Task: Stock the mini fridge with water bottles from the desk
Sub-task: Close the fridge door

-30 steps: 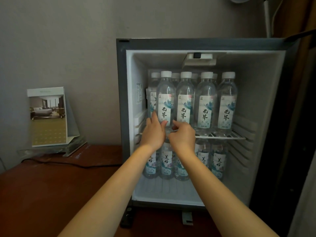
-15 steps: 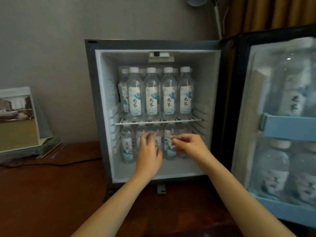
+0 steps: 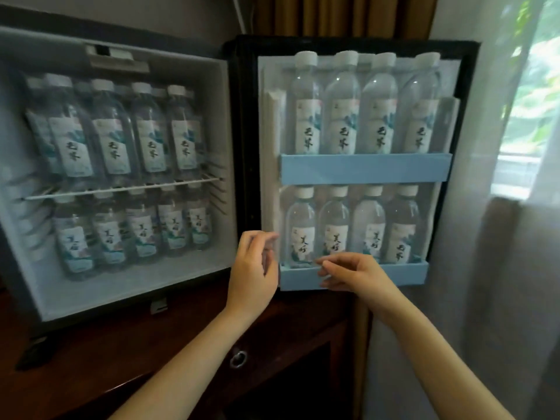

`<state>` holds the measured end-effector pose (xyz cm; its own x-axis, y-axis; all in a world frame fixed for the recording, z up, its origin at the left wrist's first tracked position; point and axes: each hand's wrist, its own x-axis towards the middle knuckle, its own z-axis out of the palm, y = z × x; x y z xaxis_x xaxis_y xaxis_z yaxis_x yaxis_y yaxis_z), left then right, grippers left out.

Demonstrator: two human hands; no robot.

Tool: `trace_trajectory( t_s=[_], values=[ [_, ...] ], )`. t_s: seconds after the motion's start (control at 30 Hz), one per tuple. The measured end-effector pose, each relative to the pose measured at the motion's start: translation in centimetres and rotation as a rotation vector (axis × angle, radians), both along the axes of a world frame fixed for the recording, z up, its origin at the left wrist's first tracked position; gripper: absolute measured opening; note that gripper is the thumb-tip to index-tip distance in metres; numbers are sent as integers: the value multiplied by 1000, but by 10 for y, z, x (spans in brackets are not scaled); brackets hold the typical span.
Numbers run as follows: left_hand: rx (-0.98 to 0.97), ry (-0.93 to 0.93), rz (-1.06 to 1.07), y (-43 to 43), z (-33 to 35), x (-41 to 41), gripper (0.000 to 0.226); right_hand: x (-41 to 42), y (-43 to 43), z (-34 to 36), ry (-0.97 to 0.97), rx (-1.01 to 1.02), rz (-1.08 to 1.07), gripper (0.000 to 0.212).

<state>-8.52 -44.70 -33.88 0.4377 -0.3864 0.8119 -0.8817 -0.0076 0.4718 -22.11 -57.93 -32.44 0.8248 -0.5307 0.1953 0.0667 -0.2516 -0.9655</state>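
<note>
Blue door racks (image 3: 363,169) carry 8 water bottles (image 3: 335,228); mini fridge (image 3: 136,286) shelves packed; left hand (image 3: 253,268) and right hand (image 3: 354,272) hover loosely curled, empty, perhaps brushing the lower rack (image 3: 397,275); a nudge could topple one.

The left hand (image 3: 253,269) and right hand (image 3: 356,272) were held outstretched at similar height, near each other without touching, fingers (image 3: 328,263) loosely curled.

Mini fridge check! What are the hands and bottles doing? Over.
Left hand and right hand empty, relaxed, by the lower pale-blue door shelf. Clear white-capped water bottles line the black mini fridge and door. Nothing blocking.
</note>
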Motion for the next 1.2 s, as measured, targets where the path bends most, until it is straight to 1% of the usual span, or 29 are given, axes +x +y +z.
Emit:
trace_trajectory(
  t_s=[0.13,0.27,0.33,0.4,0.43,0.53,0.7,0.73,0.8,0.83,0.87,0.93,1.03,1.13,1.2],
  values=[
    [-34,-61,-74,-26,-8,-27,23,-36,-29,-8,-45,-3,-187,16],
    [-5,-79,-117,-48,-15,-41,23,-61,-67,-8,-169,-27,-464,13],
    [11,-77,-124,-56,-17,-43,22,-67,-87,-4,-251,-85,-627,14],
    [16,-91,-129,-62,-18,-45,20,-68,-106,5,-313,-146,-770,25],
    [16,-102,-125,-64,-18,-46,19,-67,-117,12,-341,-147,-809,31],
    [34,-123,-117,-66,-17,-46,17,-56,-157,39,-352,-89,-783,42],
    [69,-113,-107,-63,-6,-43,18,-27,-211,82,-339,114,-585,69],
    [72,-117,-101,-61,-3,-41,19,-23,-217,85,-327,128,-543,76],
    [78,-133,-82,-57,2,-36,21,-18,-233,83,-328,116,-498,107],
    [76,-137,-71,-55,5,-34,21,-15,-247,76,-338,118,-482,118],
    [68,-138,-59,-53,7,-31,21,-12,-264,67,-350,131,-466,123],
    [41,-139,-43,-50,11,-28,21,-11,-270,60,-377,159,-457,121],
    [18,-168,-49,-46,18,-34,20,-28,-221,73,-429,180,-471,112],
    [14,-201,-83,-44,24,-45,22,-45,-182,84,-459,85,-464,83],
    [2,-223,-111,-42,27,-53,19,-54,-170,87,-452,1,-480,71]
  ],
)
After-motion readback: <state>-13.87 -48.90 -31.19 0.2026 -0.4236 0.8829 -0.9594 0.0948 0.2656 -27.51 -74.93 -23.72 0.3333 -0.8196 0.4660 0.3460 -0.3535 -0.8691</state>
